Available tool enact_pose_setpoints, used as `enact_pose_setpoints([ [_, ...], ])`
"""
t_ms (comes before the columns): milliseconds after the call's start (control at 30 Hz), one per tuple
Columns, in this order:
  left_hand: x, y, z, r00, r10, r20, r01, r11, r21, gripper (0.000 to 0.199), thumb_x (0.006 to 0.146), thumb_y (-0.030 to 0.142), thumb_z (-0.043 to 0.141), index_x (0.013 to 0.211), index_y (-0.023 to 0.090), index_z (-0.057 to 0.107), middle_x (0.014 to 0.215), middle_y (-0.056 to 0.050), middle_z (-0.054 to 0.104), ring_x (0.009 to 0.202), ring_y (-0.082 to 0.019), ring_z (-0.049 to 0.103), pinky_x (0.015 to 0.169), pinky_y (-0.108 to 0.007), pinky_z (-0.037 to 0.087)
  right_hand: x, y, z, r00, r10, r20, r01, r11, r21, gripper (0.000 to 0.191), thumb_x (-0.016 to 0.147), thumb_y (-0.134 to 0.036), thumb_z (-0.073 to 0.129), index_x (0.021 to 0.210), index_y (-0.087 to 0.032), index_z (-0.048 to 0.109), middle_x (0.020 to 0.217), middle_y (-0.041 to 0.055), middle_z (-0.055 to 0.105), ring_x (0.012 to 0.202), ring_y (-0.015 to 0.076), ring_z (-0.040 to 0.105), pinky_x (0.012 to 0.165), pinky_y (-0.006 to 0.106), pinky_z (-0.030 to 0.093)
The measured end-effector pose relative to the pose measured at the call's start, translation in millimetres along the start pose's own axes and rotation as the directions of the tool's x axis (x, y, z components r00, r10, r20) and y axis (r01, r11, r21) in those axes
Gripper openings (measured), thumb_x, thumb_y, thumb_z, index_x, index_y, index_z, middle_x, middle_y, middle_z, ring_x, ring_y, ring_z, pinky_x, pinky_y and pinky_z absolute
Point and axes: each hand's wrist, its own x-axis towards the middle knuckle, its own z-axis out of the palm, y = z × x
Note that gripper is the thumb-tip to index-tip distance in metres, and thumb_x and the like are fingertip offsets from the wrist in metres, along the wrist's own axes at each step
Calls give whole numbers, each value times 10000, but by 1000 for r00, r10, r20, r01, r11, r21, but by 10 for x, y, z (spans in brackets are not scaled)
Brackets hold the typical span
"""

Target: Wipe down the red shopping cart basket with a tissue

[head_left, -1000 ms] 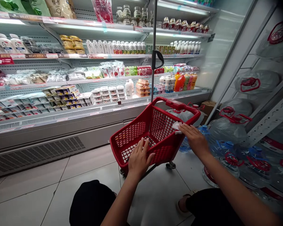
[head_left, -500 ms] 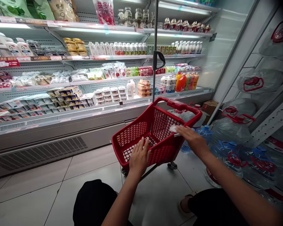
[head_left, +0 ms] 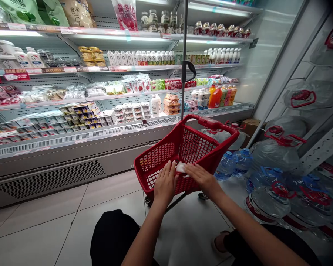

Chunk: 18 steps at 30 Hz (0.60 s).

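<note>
In front of me stands a red plastic shopping cart (head_left: 205,162) with perforated basket walls and a raised handle at its far right. My left hand (head_left: 165,181) lies with its fingers stretched out over the cart's near rim. Close to its fingertips, my right hand (head_left: 201,177) presses a crumpled white wipe (head_left: 181,167) on the same rim. The fingers of the right hand are closed over the wipe, covering part of it. Through the wall openings the inside of the basket shows partly.
Behind the cart runs an open refrigerated display case (head_left: 122,135) with yogurt cups, bottles and packets on its shelves. At the right stand large water jugs (head_left: 269,203) and smaller blue-capped bottles (head_left: 226,166). A thin upright post (head_left: 184,48) rises beyond the cart.
My right hand has slid the wipe along the rim, leftward and down from near the handle to beside my left hand. The left hand stays on the rim.
</note>
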Motion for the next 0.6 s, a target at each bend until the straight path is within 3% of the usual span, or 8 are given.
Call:
enact_pose_setpoints([
  [133,7,-37,11,1000,-8,-15,8,1000,-17,606,1102,386,360,1672,252,205,1651,-98,412,1465,-268,488,1173,-463,466,-182,783,-362,989,140,-52,-146,980,-138,767,951,26,320,1653,-279,264,1609,44,471,1459,201,485,1231,481,417],
  [200,14,-32,16,1000,-3,-15,3,1000,-23,604,1101,384,360,1672,255,208,1645,-91,425,1467,-264,486,1173,-454,468,-234,1007,-459,978,190,-89,-204,963,-178,762,951,20,316,1650,-282,276,1609,54,472,1461,217,482,1229,505,412],
  [267,18,-17,16,1000,13,-10,-13,1000,-28,595,1101,367,359,1668,254,220,1641,-83,433,1465,-254,489,1178,-442,464,-235,1001,-449,969,221,-115,-239,953,-186,769,941,26,310,1647,-279,286,1597,62,491,1464,225,478,1229,513,408],
  [333,14,1,10,999,36,0,-36,999,-31,583,1101,346,362,1662,248,240,1643,-76,430,1463,-243,491,1185,-431,457,-191,797,-350,970,217,-107,-233,958,-168,764,936,27,319,1641,-266,306,1574,67,523,1458,225,487,1228,505,415],
  [467,-24,11,-17,994,105,15,-104,994,-36,547,1101,318,374,1639,249,303,1645,-55,430,1466,-217,485,1191,-400,451,-65,323,-143,997,77,14,-75,993,-87,697,957,-6,366,1622,-213,347,1555,76,547,1445,209,507,1232,465,425],
  [533,-53,-20,-41,990,141,25,-140,990,-30,525,1102,311,377,1623,270,341,1631,-41,455,1447,-214,509,1179,-394,465,-50,329,-166,999,17,50,-13,997,-71,693,960,-7,368,1619,-222,353,1540,64,565,1425,199,529,1234,458,424],
  [600,-81,-95,-72,987,157,37,-157,987,-21,515,1101,342,393,1612,289,367,1611,-36,485,1426,-222,533,1165,-403,479,-91,551,-303,999,24,38,-20,994,-105,718,949,12,351,1615,-255,364,1523,47,584,1397,198,560,1230,467,429],
])
